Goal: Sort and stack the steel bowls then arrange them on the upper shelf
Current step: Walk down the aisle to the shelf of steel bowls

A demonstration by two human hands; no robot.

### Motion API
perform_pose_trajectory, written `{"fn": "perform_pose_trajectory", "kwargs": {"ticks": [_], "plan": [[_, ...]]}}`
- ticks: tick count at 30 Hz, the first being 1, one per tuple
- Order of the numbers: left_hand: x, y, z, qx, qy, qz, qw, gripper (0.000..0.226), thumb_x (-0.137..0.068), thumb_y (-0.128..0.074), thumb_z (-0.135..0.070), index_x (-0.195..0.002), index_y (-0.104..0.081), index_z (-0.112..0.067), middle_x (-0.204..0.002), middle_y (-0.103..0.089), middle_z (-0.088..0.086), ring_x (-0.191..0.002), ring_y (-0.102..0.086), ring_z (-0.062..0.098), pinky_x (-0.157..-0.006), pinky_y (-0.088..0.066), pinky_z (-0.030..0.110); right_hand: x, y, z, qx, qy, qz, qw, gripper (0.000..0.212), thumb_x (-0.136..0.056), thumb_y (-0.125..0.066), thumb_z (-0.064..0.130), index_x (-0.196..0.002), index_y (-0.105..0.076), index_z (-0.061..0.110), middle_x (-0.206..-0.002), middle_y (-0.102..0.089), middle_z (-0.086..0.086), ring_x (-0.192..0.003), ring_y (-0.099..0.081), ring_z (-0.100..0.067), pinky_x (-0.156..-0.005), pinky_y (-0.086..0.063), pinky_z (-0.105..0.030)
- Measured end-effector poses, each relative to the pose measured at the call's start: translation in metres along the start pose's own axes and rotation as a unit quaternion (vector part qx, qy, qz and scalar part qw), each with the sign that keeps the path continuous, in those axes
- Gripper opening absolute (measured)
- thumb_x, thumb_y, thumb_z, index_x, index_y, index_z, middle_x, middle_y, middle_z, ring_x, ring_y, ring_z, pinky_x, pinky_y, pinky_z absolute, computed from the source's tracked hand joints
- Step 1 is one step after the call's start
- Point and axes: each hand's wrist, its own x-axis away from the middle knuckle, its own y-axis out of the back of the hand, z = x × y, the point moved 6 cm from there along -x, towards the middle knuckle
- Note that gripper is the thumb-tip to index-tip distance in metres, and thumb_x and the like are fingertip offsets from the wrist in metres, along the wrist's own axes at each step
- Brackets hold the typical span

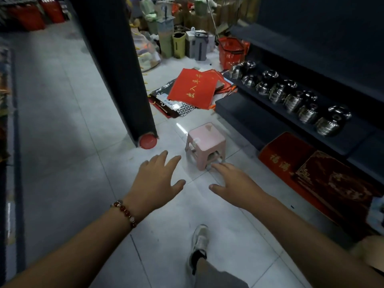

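Both hands empty, fingers spread: left hand and right hand held out over the pale tiled floor, likely for balance while walking. Shiny ribbed steel bowls sit in short stacks along the low dark shelf at right, well apart from the hands. Small pink plastic stool stands between, probably for sitting while sorting
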Motion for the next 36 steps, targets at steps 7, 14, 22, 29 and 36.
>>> {"fn": "perform_pose_trajectory", "kwargs": {"ticks": [7, 14, 22, 29, 36], "plan": [[-0.173, 0.025, 0.016, 0.002, -0.003, -0.002, 1.000, 0.073, -0.088, -0.055, -0.060, -0.151, -0.034, -0.028, -0.153, -0.039, 0.014, -0.133, -0.045, 0.031, -0.105, -0.040, 0.043, -0.138, 0.059, -0.041, 0.002, -0.036, 0.019, 0.999, 0.071, -0.086, -0.063, 0.049, -0.148, -0.032, 0.034, -0.150, -0.043, 0.003, -0.133, -0.044, -0.021, -0.106, -0.039, -0.037], [-0.309, 0.041, 0.030, 0.025, -0.027, -0.012, 0.999, 0.070, -0.088, -0.057, -0.056, -0.148, -0.040, -0.025, -0.151, -0.042, 0.016, -0.131, -0.047, 0.033, -0.102, -0.041, 0.044, -0.259, 0.118, -0.055, -0.002, -0.038, 0.019, 0.999, 0.070, -0.089, -0.063, 0.044, -0.150, -0.032, 0.029, -0.150, -0.042, 0.003, -0.134, -0.041, -0.020, -0.110, -0.036, -0.037], [-0.502, 0.031, 0.053, 0.022, -0.085, 0.001, 0.996, 0.072, -0.090, -0.052, -0.059, -0.152, -0.032, -0.027, -0.155, -0.034, 0.014, -0.138, -0.038, 0.029, -0.107, -0.036, 0.041, -0.424, 0.172, -0.080, 0.009, -0.063, 0.010, 0.998, 0.071, -0.091, -0.060, 0.043, -0.152, -0.026, 0.030, -0.155, -0.036, 0.001, -0.140, -0.034, -0.021, -0.117, -0.028, -0.039], [-0.662, 0.052, 0.046, -0.004, -0.170, 0.025, 0.985, 0.072, -0.090, -0.051, -0.059, -0.150, -0.034, -0.025, -0.151, -0.039, 0.014, -0.132, -0.043, 0.031, -0.105, -0.038, 0.043, -0.538, 0.238, -0.102, -0.009, -0.110, -0.037, 0.993, 0.069, -0.094, -0.056, 0.046, -0.153, -0.026, 0.027, -0.158, -0.030, 0.001, -0.145, -0.027, -0.020, -0.119, -0.022, -0.039], [-0.782, 0.055, -0.007, -0.032, -0.244, 0.028, 0.969, 0.072, -0.089, -0.051, -0.060, -0.151, -0.032, -0.028, -0.155, -0.033, 0.015, -0.135, -0.041, 0.031, -0.106, -0.037, 0.044, -0.606, 0.288, -0.165, -0.003, -0.149, -0.063, 0.987, 0.069, -0.093, -0.055, 0.046, -0.153, -0.024, 0.028, -0.157, -0.030, -0.002, -0.144, -0.025, -0.025, -0.118, -0.016, -0.041]]}}
